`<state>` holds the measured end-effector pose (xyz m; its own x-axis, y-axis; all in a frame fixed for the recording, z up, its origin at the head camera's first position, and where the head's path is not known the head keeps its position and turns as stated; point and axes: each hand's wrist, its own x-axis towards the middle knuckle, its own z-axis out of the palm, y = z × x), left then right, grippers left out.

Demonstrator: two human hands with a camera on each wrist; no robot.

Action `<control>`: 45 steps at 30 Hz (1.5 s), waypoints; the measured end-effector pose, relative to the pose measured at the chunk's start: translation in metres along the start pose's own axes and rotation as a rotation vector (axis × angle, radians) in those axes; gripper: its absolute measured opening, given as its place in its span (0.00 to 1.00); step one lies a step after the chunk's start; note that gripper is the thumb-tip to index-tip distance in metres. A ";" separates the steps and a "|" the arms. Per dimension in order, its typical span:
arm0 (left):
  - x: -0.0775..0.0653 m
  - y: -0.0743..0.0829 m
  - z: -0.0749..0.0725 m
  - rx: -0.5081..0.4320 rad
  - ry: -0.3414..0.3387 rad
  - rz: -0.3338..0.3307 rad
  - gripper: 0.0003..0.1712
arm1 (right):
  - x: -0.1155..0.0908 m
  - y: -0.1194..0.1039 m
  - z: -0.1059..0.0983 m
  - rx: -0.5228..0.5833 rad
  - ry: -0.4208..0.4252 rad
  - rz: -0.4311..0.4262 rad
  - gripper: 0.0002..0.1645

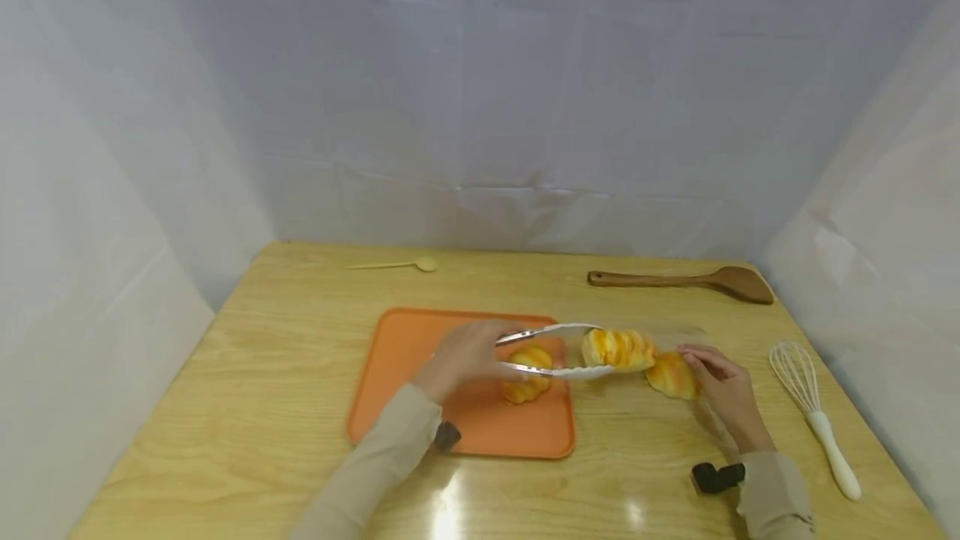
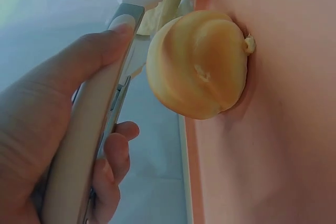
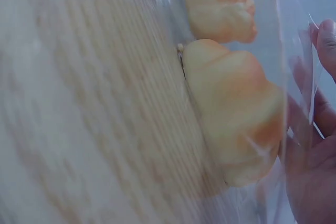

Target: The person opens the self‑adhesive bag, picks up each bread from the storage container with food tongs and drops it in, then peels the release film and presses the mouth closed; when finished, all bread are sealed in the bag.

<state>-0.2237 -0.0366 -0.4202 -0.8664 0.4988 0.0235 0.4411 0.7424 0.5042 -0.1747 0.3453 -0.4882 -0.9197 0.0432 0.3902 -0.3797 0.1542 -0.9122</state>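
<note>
My left hand (image 1: 474, 351) grips a pair of tongs (image 2: 86, 140) over the tray. The tongs' white tips point right and stand apart by a bread roll (image 1: 617, 349); whether they touch it, I cannot tell. A second roll (image 1: 672, 376) lies just right of it. Clear plastic, seemingly a bag (image 3: 281, 35), surrounds these two rolls in the right wrist view. My right hand (image 1: 723, 390) pinches the bag at its right side, with the fingers partly behind the film. Beneath the tongs, another roll (image 2: 199, 66) sits on the orange tray (image 1: 465, 432).
A wooden spatula (image 1: 678, 279) lies at the back right. Along the right edge is a whisk (image 1: 817, 415) with a white handle. A small pale spoon (image 1: 405, 264) lies at the back left. White sheeting (image 1: 480, 107) walls the back and both sides of the table.
</note>
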 end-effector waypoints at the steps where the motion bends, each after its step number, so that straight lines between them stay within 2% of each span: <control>1: 0.000 0.000 0.001 0.014 0.007 0.006 0.42 | 0.000 0.000 0.000 -0.003 -0.006 0.002 0.12; 7: 0.001 0.001 0.003 0.057 0.033 0.030 0.43 | 0.000 0.000 0.000 -0.001 -0.015 -0.007 0.13; 18: -0.006 0.005 0.000 0.027 0.046 0.029 0.42 | 0.000 -0.001 -0.001 -0.036 -0.017 0.011 0.13; 26: -0.007 0.002 0.002 0.074 0.058 0.046 0.39 | 0.000 -0.002 0.000 -0.054 -0.014 0.021 0.13; 32: -0.010 0.003 0.005 0.131 0.132 0.105 0.37 | -0.002 -0.002 0.000 -0.046 -0.030 0.031 0.15; 39: -0.011 0.001 0.005 0.185 0.224 0.202 0.36 | -0.003 -0.002 0.000 -0.009 -0.033 0.025 0.16; 45: -0.011 0.000 0.005 0.160 0.234 0.191 0.37 | -0.002 -0.001 0.001 -0.020 -0.024 0.010 0.15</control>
<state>-0.2136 -0.0399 -0.4247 -0.7867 0.5331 0.3112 0.6155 0.7154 0.3306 -0.1728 0.3437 -0.4878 -0.9257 0.0217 0.3776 -0.3685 0.1736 -0.9133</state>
